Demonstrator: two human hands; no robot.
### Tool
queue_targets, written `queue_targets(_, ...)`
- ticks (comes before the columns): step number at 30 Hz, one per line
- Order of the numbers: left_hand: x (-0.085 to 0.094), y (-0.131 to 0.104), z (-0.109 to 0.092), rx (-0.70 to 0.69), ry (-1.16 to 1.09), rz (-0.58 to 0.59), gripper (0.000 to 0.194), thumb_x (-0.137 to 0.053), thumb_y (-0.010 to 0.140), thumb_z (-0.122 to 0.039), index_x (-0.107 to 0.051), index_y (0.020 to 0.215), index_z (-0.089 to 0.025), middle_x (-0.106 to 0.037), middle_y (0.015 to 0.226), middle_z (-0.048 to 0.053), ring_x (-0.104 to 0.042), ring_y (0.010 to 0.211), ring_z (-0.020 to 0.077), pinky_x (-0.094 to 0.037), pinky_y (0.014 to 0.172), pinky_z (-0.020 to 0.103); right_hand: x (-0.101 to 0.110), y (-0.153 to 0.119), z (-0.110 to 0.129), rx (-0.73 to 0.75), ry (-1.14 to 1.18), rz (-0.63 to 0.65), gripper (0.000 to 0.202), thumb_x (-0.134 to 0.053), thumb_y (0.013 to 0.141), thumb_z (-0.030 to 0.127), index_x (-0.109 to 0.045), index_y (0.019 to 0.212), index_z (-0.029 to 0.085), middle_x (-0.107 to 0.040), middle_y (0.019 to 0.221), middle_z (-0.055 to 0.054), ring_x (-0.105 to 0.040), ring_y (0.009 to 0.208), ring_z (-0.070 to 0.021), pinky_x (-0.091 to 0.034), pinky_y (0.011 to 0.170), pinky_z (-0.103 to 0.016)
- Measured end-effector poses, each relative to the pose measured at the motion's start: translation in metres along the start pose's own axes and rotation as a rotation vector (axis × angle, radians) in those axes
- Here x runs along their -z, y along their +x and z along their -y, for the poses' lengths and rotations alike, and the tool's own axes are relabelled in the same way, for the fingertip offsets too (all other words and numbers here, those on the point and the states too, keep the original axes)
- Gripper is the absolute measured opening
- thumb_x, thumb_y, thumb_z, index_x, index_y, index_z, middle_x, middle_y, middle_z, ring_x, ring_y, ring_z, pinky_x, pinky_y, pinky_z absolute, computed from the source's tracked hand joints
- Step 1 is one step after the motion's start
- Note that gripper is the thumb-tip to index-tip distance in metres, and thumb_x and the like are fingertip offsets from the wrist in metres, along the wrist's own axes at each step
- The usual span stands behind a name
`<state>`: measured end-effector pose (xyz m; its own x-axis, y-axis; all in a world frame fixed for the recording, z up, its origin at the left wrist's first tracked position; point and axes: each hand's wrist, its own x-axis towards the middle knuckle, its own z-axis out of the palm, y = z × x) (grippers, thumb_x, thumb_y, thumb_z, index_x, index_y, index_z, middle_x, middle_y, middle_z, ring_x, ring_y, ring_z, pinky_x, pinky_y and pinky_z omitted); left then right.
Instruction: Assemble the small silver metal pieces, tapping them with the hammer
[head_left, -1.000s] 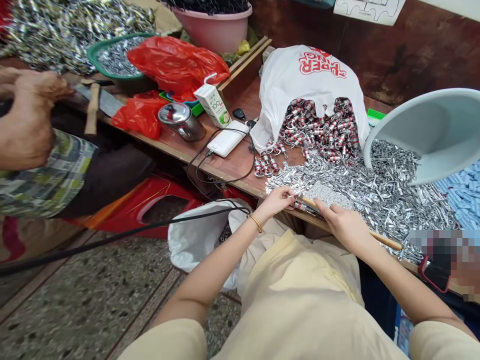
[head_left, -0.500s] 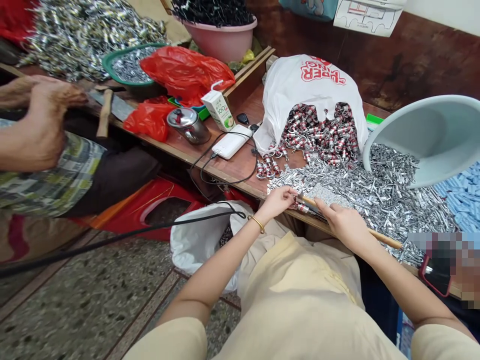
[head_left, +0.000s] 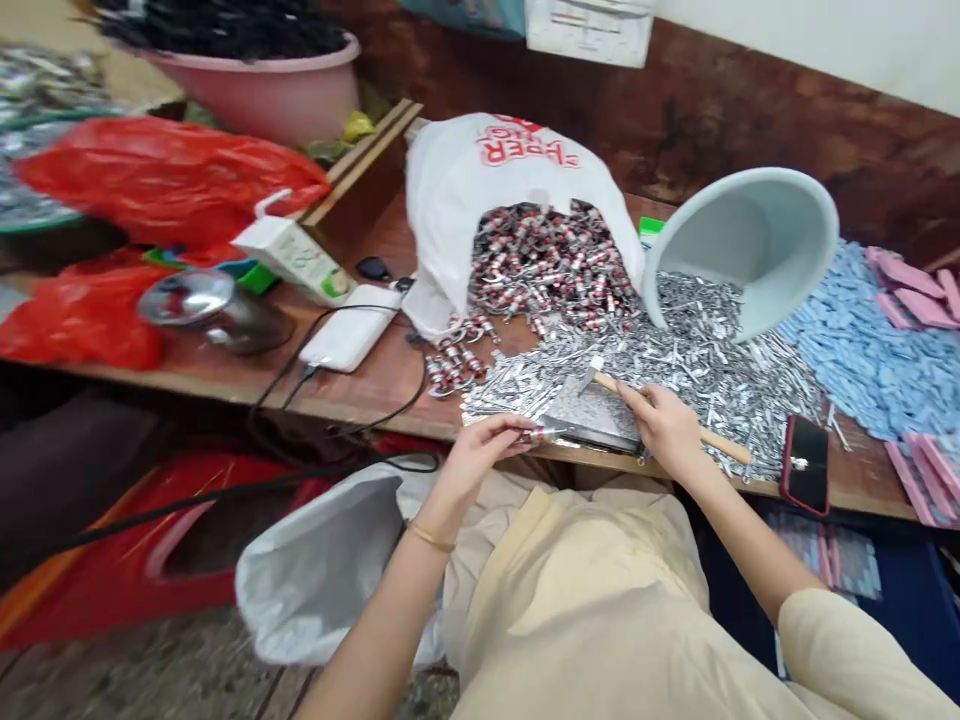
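My left hand (head_left: 487,448) pinches a small red-and-silver metal piece (head_left: 538,434) at the table's front edge. My right hand (head_left: 666,428) is wrapped round the wooden handle of a small hammer (head_left: 721,445); its metal head is over a flat grey plate (head_left: 592,410), to the right of and above my left hand. Loose silver metal strips (head_left: 765,385) lie around the plate. Behind it, red-and-silver pieces (head_left: 551,262) spill from a white plastic bag (head_left: 446,190).
A tipped grey tub (head_left: 814,225) stands behind the strips, with blue pieces (head_left: 885,340) and a phone (head_left: 806,465) to the right. Leftward are a power bank (head_left: 352,328), metal cup (head_left: 217,310) and carton (head_left: 296,258). A white-lined bin (head_left: 315,560) stands below the edge.
The view has swung right. The hammer head has lifted away from my left hand, which still holds a small piece at the edge. The other person's arm and foot have left the view.
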<state>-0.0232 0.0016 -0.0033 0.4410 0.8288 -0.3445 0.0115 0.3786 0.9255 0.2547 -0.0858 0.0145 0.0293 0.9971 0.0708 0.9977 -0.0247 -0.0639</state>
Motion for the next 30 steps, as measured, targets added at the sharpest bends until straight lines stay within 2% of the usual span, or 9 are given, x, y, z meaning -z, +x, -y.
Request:
queue_targets(3,-0.012,0.002,-0.003,-0.052,0.059,0.046,0.034,-0.076,0.079,-0.044,-0.077,0.103,-0.019,-0.075,0.116,0.010,-0.071,0.107,0.0241,-0.059,0.100,0.037,-0.017,0.000,-0.005,-0.061,0.033,-0.056,0.057,-0.042,0.096,0.008,-0.056,0.146,0.033,-0.063,0.129,-0.011,-0.052,0.110,-0.0253,-0.047,0.083,-0.031)
queue_targets(6,-0.025,0.007,-0.001,-0.159,0.179,0.084,0.037,-0.076,0.079,-0.043,-0.076,0.110,-0.021,-0.072,0.123,0.010,-0.069,0.112,0.0239,-0.057,0.102,0.037,-0.017,0.000,-0.017,-0.046,0.116,-0.140,0.050,-0.046,0.095,0.010,-0.062,0.139,0.030,-0.059,0.136,-0.012,-0.048,0.118,-0.0279,-0.048,0.092,-0.040)
queue_targets(8,-0.029,0.009,0.003,-0.246,0.275,0.049,0.034,-0.076,0.079,-0.039,-0.077,0.109,-0.022,-0.071,0.118,0.009,-0.069,0.109,0.0233,-0.060,0.096,0.035,-0.010,0.002,-0.040,-0.072,0.178,-0.236,0.038,-0.047,0.097,0.016,-0.068,0.128,0.025,-0.061,0.132,-0.012,-0.049,0.118,-0.0287,-0.046,0.096,-0.046)
queue_targets(11,-0.033,0.012,0.011,-0.382,0.436,-0.072,0.024,-0.070,0.085,-0.034,-0.079,0.104,-0.023,-0.070,0.105,0.007,-0.069,0.098,0.0209,-0.063,0.081,0.032,-0.003,0.009,-0.087,-0.280,0.214,-0.361,0.033,-0.042,0.100,0.021,-0.072,0.116,0.021,-0.066,0.114,-0.013,-0.053,0.109,-0.0293,-0.045,0.094,-0.046)
queue_targets(15,-0.045,0.014,0.018,-0.602,0.631,-0.180,0.020,-0.064,0.092,-0.030,-0.080,0.103,-0.025,-0.070,0.108,0.007,-0.067,0.093,0.0187,-0.060,0.082,0.034,-0.008,0.027,-0.127,-0.335,0.184,-0.213,0.023,-0.054,0.096,0.025,-0.075,0.103,0.018,-0.069,0.102,-0.014,-0.055,0.099,-0.0311,-0.046,0.086,-0.045)
queue_targets(18,-0.052,0.013,0.019,-0.756,0.709,-0.197,0.020,-0.062,0.095,-0.025,-0.079,0.106,-0.026,-0.068,0.117,0.007,-0.066,0.091,0.0165,-0.058,0.084,0.035,-0.014,0.036,-0.130,-0.337,0.181,-0.163,0.016,-0.060,0.092,0.023,-0.075,0.092,0.018,-0.070,0.097,-0.013,-0.057,0.097,-0.0299,-0.046,0.082,-0.041)
queue_targets(21,-0.051,0.010,0.021,-0.831,0.753,-0.192,0.025,-0.057,0.098,-0.020,-0.077,0.111,-0.025,-0.068,0.114,0.008,-0.066,0.092,0.0164,-0.057,0.082,0.033,-0.016,0.033,-0.129,-0.337,0.215,-0.178,0.017,-0.060,0.092,0.021,-0.076,0.087,0.018,-0.071,0.089,-0.010,-0.059,0.091,-0.0270,-0.045,0.078,-0.038)
queue_targets(27,-0.047,0.007,0.026,-0.868,0.744,-0.255,0.017,-0.064,0.095,-0.022,-0.078,0.105,-0.023,-0.072,0.090,0.005,-0.066,0.086,0.0167,-0.052,0.079,0.032,-0.004,0.020,-0.127,-0.281,0.199,-0.476,0.025,-0.055,0.094,0.023,-0.079,0.090,0.019,-0.072,0.096,-0.012,-0.059,0.096,-0.0286,-0.046,0.079,-0.040)
queue_targets(30,-0.049,0.008,0.028,-0.867,0.686,-0.256,0.011,-0.068,0.093,-0.024,-0.079,0.095,-0.021,-0.074,0.085,0.004,-0.066,0.081,0.0160,-0.051,0.077,0.031,0.009,0.021,-0.104,-0.267,0.332,-0.599,0.021,-0.058,0.095,0.028,-0.078,0.092,0.020,-0.073,0.093,-0.010,-0.063,0.092,-0.0270,-0.049,0.080,-0.040)
